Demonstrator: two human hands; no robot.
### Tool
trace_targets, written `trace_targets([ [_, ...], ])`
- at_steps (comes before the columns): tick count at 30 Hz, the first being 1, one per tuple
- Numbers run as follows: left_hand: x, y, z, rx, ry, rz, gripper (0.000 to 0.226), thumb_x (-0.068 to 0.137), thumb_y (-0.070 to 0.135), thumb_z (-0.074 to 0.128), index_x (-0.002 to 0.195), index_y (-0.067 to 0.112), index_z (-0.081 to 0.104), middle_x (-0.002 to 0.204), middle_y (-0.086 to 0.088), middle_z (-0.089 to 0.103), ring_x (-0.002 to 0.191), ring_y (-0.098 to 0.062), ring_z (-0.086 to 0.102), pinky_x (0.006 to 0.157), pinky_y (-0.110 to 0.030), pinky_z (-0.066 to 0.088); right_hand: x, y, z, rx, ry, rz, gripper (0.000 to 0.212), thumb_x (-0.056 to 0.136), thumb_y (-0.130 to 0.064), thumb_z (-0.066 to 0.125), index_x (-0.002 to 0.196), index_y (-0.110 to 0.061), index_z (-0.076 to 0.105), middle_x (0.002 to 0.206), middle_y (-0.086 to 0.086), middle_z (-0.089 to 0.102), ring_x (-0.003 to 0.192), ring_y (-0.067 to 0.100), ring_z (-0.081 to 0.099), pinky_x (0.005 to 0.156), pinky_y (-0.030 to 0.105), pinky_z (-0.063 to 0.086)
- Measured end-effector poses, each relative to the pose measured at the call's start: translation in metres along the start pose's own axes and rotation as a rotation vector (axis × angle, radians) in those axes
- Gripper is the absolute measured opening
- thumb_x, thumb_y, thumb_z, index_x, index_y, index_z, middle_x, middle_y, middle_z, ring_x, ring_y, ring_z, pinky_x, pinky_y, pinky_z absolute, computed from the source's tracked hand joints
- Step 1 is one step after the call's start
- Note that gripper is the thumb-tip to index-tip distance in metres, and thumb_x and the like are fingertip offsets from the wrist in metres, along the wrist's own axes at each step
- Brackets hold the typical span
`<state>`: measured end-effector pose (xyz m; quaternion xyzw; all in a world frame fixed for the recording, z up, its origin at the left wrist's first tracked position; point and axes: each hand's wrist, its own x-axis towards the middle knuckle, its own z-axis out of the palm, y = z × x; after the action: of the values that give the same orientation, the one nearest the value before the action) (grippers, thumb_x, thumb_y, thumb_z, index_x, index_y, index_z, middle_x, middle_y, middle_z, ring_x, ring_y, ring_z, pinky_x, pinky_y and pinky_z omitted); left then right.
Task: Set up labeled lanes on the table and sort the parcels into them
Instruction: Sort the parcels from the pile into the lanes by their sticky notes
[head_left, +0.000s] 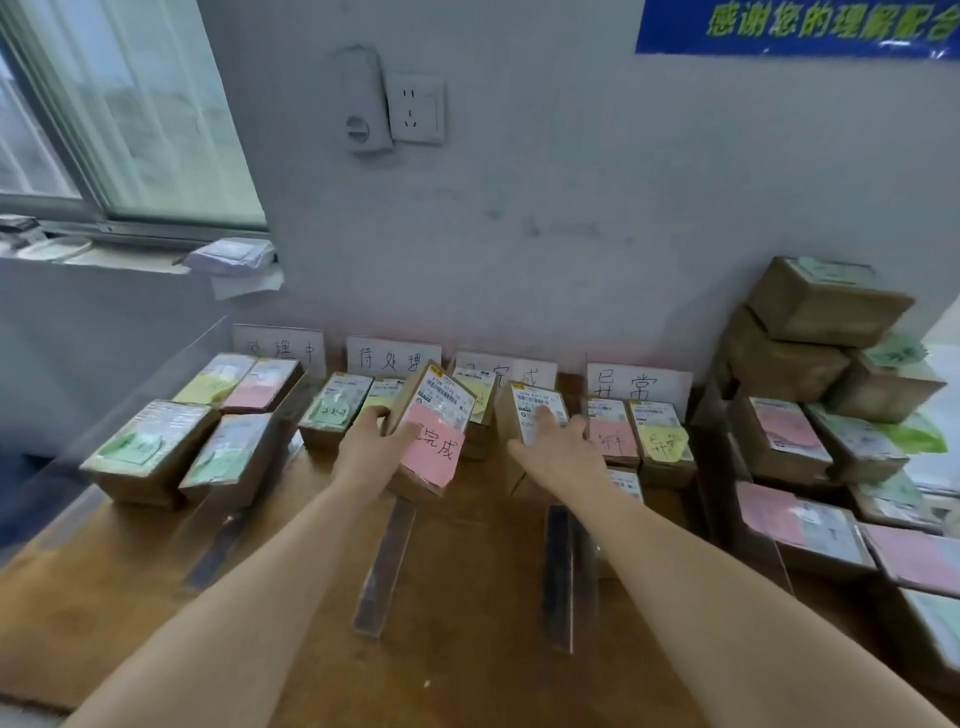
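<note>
Pink-noted parcel (434, 431): gripped tilted by left hand (371, 447) near the table's (130, 597) far edge, before its lane card (514, 371) (apparently being matched); right hand (558, 447), fingers spread, lay on a neighbouring parcel (524, 410), likely steadying it.

A brown parcel (434, 431) with a pink note on its face tilts upright in my left hand (371, 447); my right hand (558, 447) rests on a second parcel (524, 405) standing beside it; four white lane cards (393, 355) stand in a row behind them; more parcels (826, 301) lie stacked at right.
</note>
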<state>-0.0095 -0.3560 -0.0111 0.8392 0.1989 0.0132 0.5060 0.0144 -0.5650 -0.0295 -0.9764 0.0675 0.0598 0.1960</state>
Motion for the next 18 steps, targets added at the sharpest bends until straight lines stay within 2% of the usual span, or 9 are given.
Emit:
trace_targets([
  [4, 0.034, -0.008, 0.001, -0.038, 0.061, 0.012, 0.047, 0.089, 0.040, 0.060, 0.130, 0.026, 0.041, 0.107, -0.007, 0.066, 0.091, -0.022, 0.066, 0.076, -0.046, 0.059, 0.040, -0.005, 0.016, -0.006, -0.007, 0.035, 0.070, 0.088, -0.055, 0.045, 0.147, -0.027, 0.020, 0.146, 0.019, 0.022, 0.118, 0.044, 0.047, 0.090, 0.047, 0.048],
  [11, 0.094, 0.010, 0.028, -0.022, 0.051, 0.030, 0.051, 0.090, 0.040, 0.060, 0.134, 0.023, 0.041, 0.114, -0.005, 0.064, 0.098, -0.023, 0.065, 0.079, -0.042, 0.058, 0.113, -0.001, 0.039, -0.052, -0.055, 0.093, 0.071, 0.091, -0.055, 0.048, 0.149, -0.026, 0.019, 0.153, 0.015, 0.013, 0.124, 0.044, 0.041, 0.090, 0.047, 0.044],
  [18, 0.135, 0.016, 0.044, -0.033, 0.057, 0.019, 0.046, 0.091, 0.041, 0.058, 0.131, 0.024, 0.043, 0.109, -0.002, 0.063, 0.095, -0.021, 0.064, 0.080, -0.042, 0.057, 0.158, 0.001, 0.064, -0.077, -0.100, 0.090, 0.073, 0.091, -0.058, 0.047, 0.150, -0.027, 0.017, 0.153, 0.014, 0.012, 0.125, 0.043, 0.040, 0.090, 0.044, 0.045],
])
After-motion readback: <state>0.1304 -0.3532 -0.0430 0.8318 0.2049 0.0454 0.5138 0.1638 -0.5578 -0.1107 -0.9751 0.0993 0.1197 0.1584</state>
